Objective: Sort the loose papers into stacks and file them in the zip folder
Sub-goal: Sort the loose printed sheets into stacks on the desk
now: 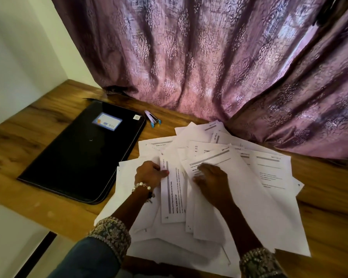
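A loose heap of white printed papers (269, 197) lies spread over the wooden table, sheets overlapping at many angles. My left hand (151, 173) pinches the top edge of one sheet headed "SECTION 5" (173, 197), thumb on top and fingers curled beneath. My right hand (211, 181) lies flat on another printed sheet (239, 189) to the right, fingers spread and blurred. The black zip folder (78, 155) lies closed to the left of the heap, a label on its cover.
A small stapler (153, 118) sits behind the folder, near a purple patterned curtain (209, 67) that hangs down to the table's far edge. Bare wood table (28, 127) shows left of the folder; the table's front edge runs at lower left.
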